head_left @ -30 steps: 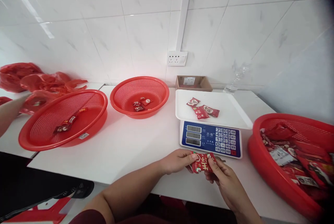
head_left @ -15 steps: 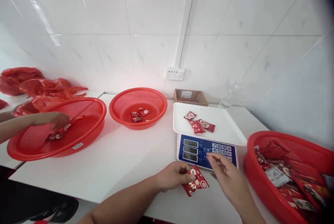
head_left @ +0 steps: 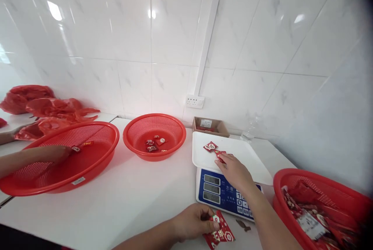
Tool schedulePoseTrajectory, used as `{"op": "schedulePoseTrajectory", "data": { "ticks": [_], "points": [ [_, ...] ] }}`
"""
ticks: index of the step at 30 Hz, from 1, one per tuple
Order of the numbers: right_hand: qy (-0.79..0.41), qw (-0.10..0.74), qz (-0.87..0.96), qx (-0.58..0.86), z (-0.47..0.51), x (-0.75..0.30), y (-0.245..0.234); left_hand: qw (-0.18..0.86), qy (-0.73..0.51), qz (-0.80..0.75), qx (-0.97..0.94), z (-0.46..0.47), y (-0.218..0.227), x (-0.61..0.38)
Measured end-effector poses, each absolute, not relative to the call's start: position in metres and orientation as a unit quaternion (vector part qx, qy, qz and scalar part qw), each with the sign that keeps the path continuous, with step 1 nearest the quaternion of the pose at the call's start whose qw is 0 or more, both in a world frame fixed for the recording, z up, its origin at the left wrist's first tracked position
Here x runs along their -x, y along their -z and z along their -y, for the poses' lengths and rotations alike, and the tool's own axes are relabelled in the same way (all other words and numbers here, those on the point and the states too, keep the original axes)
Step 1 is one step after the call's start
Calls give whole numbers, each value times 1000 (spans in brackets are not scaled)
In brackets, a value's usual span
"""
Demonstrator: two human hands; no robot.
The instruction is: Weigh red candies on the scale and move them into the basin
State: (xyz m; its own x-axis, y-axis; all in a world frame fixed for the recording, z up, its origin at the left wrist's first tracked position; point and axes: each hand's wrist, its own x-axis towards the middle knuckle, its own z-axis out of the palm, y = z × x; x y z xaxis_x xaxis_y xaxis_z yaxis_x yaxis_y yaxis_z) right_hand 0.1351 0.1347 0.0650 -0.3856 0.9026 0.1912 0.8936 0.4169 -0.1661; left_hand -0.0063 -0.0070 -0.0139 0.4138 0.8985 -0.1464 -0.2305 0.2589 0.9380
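My left hand [head_left: 194, 222] is closed on a red printed bag [head_left: 220, 233], held low against the white table in front of the scale. My right hand [head_left: 235, 172] reaches over the white pan of the electronic scale [head_left: 224, 166] and lies on the red candy packets [head_left: 210, 146] there. Its fingers cover two of the packets, and I cannot see whether they grip any. One packet lies free just left of the fingers.
A red basket [head_left: 323, 203] of red packets stands at the right. Two red baskets [head_left: 154, 141] [head_left: 67, 157] with a few candies sit at the left; another person's hand [head_left: 55, 153] is in the far left one. Red plastic bags [head_left: 43, 106], a cardboard box [head_left: 210, 126] and a wall socket [head_left: 194, 101] are behind.
My right hand has let go of the red bag and moved up onto the scale pan. My left hand keeps the bag. The other person's hand came into the left basket. The camera tilted up.
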Motion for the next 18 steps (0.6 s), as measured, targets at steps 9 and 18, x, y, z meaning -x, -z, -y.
{"op": "schedulePoseTrajectory", "data": {
  "ticks": [9,18],
  "points": [
    [-67,94,842,528,-165,-99,-74,688,-397,-379,-476,3,22,6],
    [-70,184,855,479,-130,-116,-80,684,-389,-371,-492,3,22,8]
  ]
}}
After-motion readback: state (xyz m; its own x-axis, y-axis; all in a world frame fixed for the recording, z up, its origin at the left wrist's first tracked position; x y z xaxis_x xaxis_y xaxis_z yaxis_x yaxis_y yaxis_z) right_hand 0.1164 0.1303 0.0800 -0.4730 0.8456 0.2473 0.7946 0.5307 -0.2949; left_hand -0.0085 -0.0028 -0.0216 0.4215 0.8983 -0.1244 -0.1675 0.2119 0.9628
